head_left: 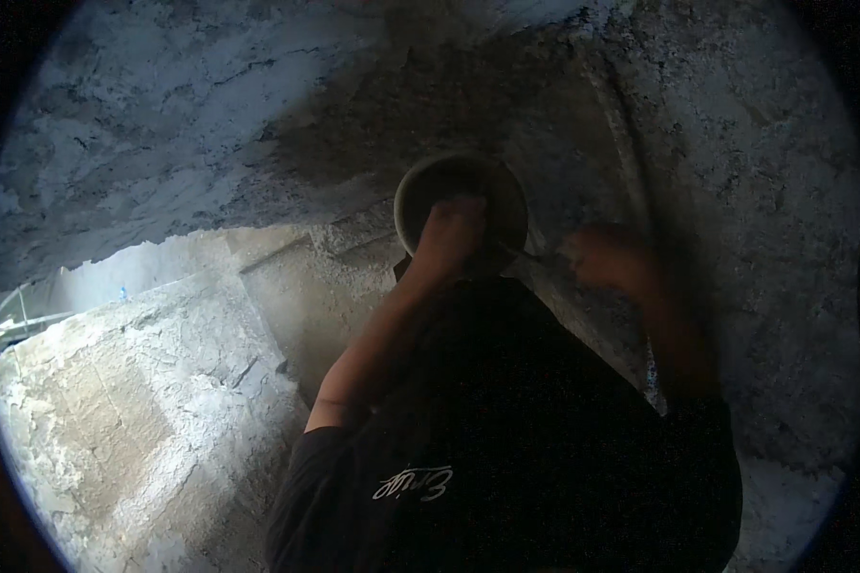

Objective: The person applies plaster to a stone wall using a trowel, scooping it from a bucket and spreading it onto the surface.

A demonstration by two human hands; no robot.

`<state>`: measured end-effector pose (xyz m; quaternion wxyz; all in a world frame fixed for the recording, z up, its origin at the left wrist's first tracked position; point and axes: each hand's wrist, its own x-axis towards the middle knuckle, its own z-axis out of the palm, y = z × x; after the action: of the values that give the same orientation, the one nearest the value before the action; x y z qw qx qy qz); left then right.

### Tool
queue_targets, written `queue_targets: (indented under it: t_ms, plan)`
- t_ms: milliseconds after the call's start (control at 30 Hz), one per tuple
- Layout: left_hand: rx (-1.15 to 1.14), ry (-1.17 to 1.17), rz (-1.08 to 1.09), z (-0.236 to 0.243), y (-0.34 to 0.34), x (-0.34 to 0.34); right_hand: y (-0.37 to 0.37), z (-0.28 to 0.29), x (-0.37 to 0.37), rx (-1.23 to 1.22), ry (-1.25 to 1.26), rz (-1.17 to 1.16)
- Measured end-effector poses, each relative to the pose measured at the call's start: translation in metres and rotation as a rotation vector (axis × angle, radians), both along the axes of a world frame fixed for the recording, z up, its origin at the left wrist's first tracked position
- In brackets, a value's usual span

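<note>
A round bowl-like tub (406, 202) with a pale rim sits in front of my body, its inside in deep shadow. My left hand (456, 229) reaches over the near rim into the tub, with its fingers curled closed. Whatever those fingers hold, if anything, is too dark to make out. To the right of the tub is my right hand (607, 258), smeared by motion and closed. From it a thin tool (528, 256) runs left toward the tub's near right rim. The tool's end is lost in shadow.
A rough grey plastered wall (162, 124) spans the far side, with another rough surface (764, 191) at right. A ridge or pipe-like strip (621, 134) runs down the right. A brightly lit, crusted slab (134, 382) lies at lower left. My dark shirt (545, 430) fills the lower middle.
</note>
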<state>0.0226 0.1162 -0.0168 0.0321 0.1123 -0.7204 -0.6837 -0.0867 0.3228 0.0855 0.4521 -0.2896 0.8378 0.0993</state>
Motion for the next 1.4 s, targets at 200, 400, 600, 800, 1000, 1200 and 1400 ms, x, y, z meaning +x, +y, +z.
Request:
queue_targets:
  t_ms: [200, 400, 600, 800, 1000, 1200, 1400]
  plan:
    - [-0.075, 0.026, -0.064, 0.006, 0.009, -0.01, -0.009, 0.004, 0.012, 0.123, -0.008, 0.014]
    - [0.197, -0.269, -0.014, 0.021, 0.018, -0.019, 0.001, -0.005, 0.033, -0.119, 0.033, 0.07]
    - [0.132, -0.231, -0.044, 0.022, 0.018, -0.026, 0.015, -0.002, 0.053, -0.32, 0.145, 0.004]
    - [-0.135, -0.12, -0.172, 0.007, 0.01, -0.031, 0.012, -0.011, 0.07, -0.394, 0.302, -0.023]
    - [-0.263, 0.025, -0.095, 0.013, 0.006, -0.027, 0.005, -0.021, 0.045, -0.275, 0.011, -0.08]
    - [-0.096, -0.233, -0.075, 0.017, -0.002, -0.028, 0.019, -0.058, -0.003, -0.207, -0.634, -0.686]
    - [-0.631, -0.034, -0.262, 0.024, -0.048, -0.009, 0.018, -0.056, 0.006, -0.524, -0.646, -0.999]
